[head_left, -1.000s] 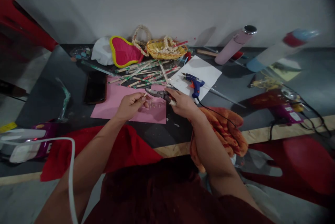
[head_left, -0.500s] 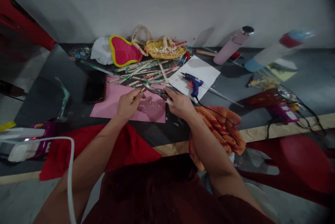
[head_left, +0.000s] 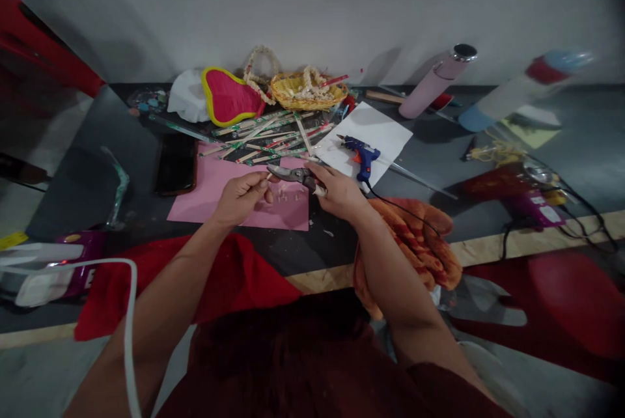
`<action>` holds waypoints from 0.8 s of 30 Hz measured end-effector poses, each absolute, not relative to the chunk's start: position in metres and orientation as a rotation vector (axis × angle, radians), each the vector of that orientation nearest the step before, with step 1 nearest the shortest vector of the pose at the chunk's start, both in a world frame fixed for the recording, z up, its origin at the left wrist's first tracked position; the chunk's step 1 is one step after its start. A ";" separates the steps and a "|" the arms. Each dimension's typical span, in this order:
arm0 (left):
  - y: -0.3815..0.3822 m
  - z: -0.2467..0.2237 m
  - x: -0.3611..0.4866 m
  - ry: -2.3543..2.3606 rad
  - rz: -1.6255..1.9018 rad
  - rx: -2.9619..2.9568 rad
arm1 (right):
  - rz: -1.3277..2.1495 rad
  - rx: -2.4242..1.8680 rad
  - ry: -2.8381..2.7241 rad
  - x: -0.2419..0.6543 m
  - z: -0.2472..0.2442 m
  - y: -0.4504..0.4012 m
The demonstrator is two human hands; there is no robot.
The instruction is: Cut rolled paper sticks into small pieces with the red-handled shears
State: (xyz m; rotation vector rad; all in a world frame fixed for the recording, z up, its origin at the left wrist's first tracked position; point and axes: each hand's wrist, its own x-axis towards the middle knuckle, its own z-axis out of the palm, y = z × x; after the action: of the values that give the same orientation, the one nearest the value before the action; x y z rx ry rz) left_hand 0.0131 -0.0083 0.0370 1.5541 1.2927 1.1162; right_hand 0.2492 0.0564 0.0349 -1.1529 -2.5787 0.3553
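My right hand (head_left: pixel 339 191) is closed round the handles of a pair of pruning shears (head_left: pixel 291 174), whose blades point left. Pinched in the fingers of my left hand (head_left: pixel 243 198) is a thin wooden stick (head_left: pixel 269 176), mostly hidden by the fingers. Its tip is at the shears' blades; whether they bite on it I cannot tell. Under both hands lies a pink sheet (head_left: pixel 190 208) with several small cut wooden pieces (head_left: pixel 282 196) on it. Just beyond, wrapped wooden chopsticks (head_left: pixel 258 138) lie in a loose pile.
A blue glue gun (head_left: pixel 360 152) rests on white paper (head_left: pixel 390 130), its cord crossing an orange cloth (head_left: pixel 415 236). Behind stand a yellow basket (head_left: pixel 293 102), a pink flask (head_left: pixel 434 83) and a tall bottle (head_left: pixel 512 89). A phone (head_left: pixel 176 164) lies left; a red cloth (head_left: pixel 229 275) in front.
The view has shifted slightly. The fingers of my left hand have come a little lower beside the shears' blades. My right hand keeps hold of the shears.
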 end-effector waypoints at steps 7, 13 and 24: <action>-0.007 0.034 0.016 1.473 1.235 1.609 | 0.290 -1.329 -2.599 0.238 0.037 0.046; -0.006 0.031 0.016 1.349 1.282 1.526 | 0.403 -1.157 -2.533 0.244 0.030 0.055; -0.003 0.032 0.013 1.370 1.322 1.444 | 0.315 -1.560 -2.296 0.254 0.024 0.069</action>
State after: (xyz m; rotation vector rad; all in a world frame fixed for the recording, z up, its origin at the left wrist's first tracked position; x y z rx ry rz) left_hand 0.0132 -0.0028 0.0319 1.4444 1.3697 1.3216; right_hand 0.2545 0.0692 0.0243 -1.5598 -2.2957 0.3148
